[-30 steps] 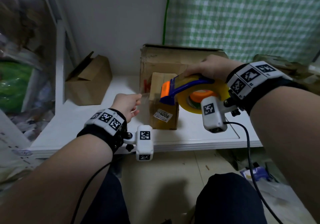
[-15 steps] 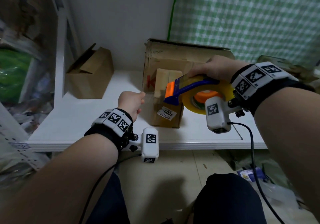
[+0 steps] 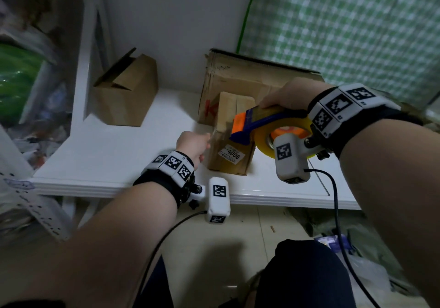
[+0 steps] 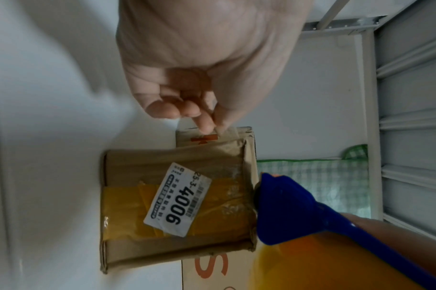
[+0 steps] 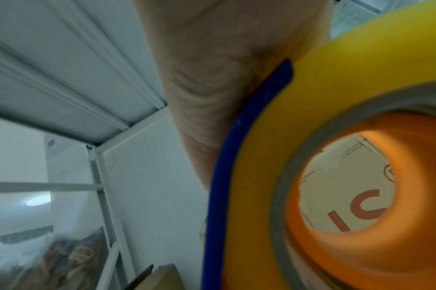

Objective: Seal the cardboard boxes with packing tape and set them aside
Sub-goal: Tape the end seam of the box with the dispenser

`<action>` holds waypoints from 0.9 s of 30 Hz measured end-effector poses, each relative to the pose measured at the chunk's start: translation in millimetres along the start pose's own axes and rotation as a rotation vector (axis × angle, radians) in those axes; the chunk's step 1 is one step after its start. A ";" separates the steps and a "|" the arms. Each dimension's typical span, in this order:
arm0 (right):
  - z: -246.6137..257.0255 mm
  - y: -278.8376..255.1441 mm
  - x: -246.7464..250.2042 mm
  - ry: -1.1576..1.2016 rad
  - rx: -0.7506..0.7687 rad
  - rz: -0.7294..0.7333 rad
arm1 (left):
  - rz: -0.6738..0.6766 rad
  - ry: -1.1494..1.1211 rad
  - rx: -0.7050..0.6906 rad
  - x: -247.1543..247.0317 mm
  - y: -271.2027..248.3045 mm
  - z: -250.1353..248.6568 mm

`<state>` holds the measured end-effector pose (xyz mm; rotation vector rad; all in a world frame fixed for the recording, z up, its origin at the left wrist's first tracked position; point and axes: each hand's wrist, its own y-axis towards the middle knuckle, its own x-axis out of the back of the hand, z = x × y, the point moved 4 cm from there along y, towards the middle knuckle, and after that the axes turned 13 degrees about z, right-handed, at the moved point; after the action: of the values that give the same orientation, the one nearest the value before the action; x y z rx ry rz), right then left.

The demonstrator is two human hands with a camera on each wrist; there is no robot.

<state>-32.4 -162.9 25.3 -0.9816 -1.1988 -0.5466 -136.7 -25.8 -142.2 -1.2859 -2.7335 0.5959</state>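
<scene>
A small cardboard box (image 3: 228,162) (image 4: 177,198) with a white "4006" label stands on the white shelf (image 3: 119,155). My right hand (image 3: 285,95) (image 5: 224,58) grips a blue and orange tape dispenser (image 3: 247,126) (image 4: 286,208), and its head sits at the box's top near edge. The dispenser carries a yellow tape roll (image 3: 262,143) (image 5: 336,98). My left hand (image 3: 192,142) (image 4: 212,121) pinches the clear tape end (image 3: 212,133) between thumb and fingertip, just left of the box's upper corner.
A large worn cardboard box (image 3: 238,79) stands right behind the small one. An open brown box (image 3: 126,91) sits at the shelf's back left by a white frame post (image 3: 83,69). Clutter and bags lie on the floor at both sides.
My left hand has moved right with the tape end, up to the small box's left corner. The dispenser stays over the box top.
</scene>
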 end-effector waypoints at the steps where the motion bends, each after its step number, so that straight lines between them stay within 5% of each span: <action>1: 1.4 0.2 -0.7 -0.019 -0.022 -0.013 | 0.018 -0.015 0.005 -1.7 -0.2 1.0; 7: 9.1 1.9 -2.0 -0.108 -0.091 -0.057 | 0.111 -0.081 0.023 -5.2 -2.1 3.5; 12: 10.5 5.9 -0.3 -0.182 -0.137 -0.061 | 0.204 0.112 0.105 4.0 -4.7 1.9; 16: 7.0 8.0 -3.2 -0.192 -0.149 -0.052 | 0.109 0.148 -0.059 17.6 -4.4 -16.9; 20: 1.8 15.8 -6.9 -0.150 -0.126 -0.021 | 0.279 -0.026 -0.180 4.6 -11.5 -33.2; 27: -5.5 16.8 -8.8 -0.098 -0.138 -0.009 | 0.435 0.093 -0.067 -10.2 -18.4 -28.4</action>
<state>-18.9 -160.5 11.1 -1.1312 -1.2665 -0.6001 -137.2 -35.1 -108.1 -1.8914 -2.4257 0.4557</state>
